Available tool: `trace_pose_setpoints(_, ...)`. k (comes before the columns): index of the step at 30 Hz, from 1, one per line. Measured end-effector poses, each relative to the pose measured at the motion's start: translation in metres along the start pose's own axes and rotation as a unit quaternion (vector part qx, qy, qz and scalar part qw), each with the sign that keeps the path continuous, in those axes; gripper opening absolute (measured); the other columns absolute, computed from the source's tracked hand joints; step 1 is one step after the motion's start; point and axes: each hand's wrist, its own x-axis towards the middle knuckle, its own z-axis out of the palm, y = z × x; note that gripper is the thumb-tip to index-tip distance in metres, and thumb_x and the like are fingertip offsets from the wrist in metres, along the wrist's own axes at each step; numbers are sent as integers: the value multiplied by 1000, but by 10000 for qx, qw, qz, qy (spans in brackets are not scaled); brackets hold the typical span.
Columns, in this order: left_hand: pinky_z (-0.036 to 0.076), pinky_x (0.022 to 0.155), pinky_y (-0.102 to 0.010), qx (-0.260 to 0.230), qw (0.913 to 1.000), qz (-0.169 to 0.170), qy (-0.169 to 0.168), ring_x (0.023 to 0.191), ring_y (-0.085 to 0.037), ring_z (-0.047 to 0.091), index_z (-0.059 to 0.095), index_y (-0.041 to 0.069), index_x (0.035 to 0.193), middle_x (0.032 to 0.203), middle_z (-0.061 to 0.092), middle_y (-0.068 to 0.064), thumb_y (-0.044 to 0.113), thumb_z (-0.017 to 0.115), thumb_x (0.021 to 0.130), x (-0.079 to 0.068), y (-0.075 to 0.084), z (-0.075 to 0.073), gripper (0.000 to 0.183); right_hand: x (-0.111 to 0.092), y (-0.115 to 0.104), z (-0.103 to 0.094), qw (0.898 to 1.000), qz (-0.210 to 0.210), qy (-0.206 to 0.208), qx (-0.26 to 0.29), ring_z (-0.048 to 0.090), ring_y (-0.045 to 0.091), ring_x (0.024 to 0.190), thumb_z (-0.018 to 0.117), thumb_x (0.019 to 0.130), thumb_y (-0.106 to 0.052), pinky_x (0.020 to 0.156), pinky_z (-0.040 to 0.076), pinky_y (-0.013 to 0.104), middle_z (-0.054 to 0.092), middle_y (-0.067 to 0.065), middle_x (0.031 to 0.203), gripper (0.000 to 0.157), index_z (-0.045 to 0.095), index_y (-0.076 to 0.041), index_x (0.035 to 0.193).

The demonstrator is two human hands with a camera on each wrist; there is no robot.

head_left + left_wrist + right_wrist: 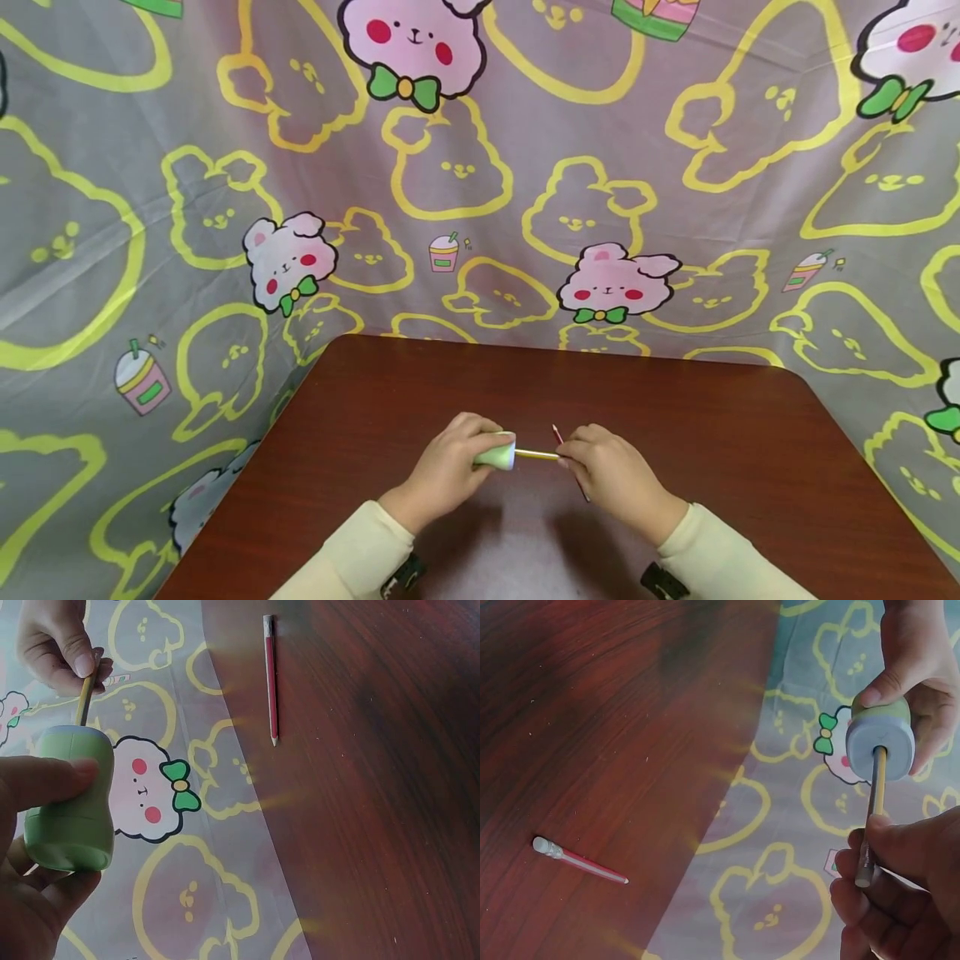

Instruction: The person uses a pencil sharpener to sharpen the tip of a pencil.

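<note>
Bunny cloth point(457, 158) hangs behind a brown table point(525, 383). Left hand point(448, 462) curls its fingers round a green pencil sharpener point(75, 825); right hand point(618, 473) pinches a yellow-striped pencil point(877, 791) poked into it.

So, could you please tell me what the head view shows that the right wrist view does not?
Only the head view shows cream sleeves and black wrist devices. Only the right wrist view shows the hole in the rounded green sharpener and the back end of the striped yellow pencil. Both show the left hand gripping the sharpener, the right hand holding that pencil, a slim red pencil and a brown table.
</note>
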Motion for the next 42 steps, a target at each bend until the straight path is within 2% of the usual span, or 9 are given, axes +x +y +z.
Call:
trace_pose_setpoints(11,51,87,-31,-58,9993,-225,-293,102,-18,58,74,13,109,105,66,-1,0,84,66,1,2,-3,45,1,1,-2,9995,2,-225,222,57,12,74,76,79,-8,65,51,29,62,-6,77,5,72,-9,81)
trace_pose_setpoints(19,51,86,-32,-86,9993,-277,-216,101,-20,59,74,11,109,104,66,-1,0,84,65,-2,0,-2,46,-4,5,-1,9995,48,-218,243,58,12,75,76,77,-6,65,51,29,62,-6,77,7,72,-9,81)
trace_pose_setpoints(26,51,85,-34,-287,9978,-580,-126,102,-21,58,73,11,110,105,65,-2,-5,82,65,0,-2,-4,49,-3,8,-5,9990,340,-195,206,59,11,77,79,75,-5,67,51,29,63,-6,79,12,73,-10,84)
trace_pose_setpoints(32,51,84,-33,-407,9967,-708,-26,102,-20,58,73,12,110,105,65,-2,-6,82,65,0,-4,-3,50,-5,10,-7,9984,486,-220,175,59,11,79,80,75,-5,68,52,29,63,-8,81,15,73,-12,86)
trace_pose_setpoints(42,50,85,-34,-568,9938,-957,49,103,-20,58,72,11,111,106,66,-1,-2,84,66,-1,-3,-4,48,-11,12,-9,9976,652,-145,187,59,9,77,80,74,-5,67,51,29,62,-10,80,15,72,-14,85)
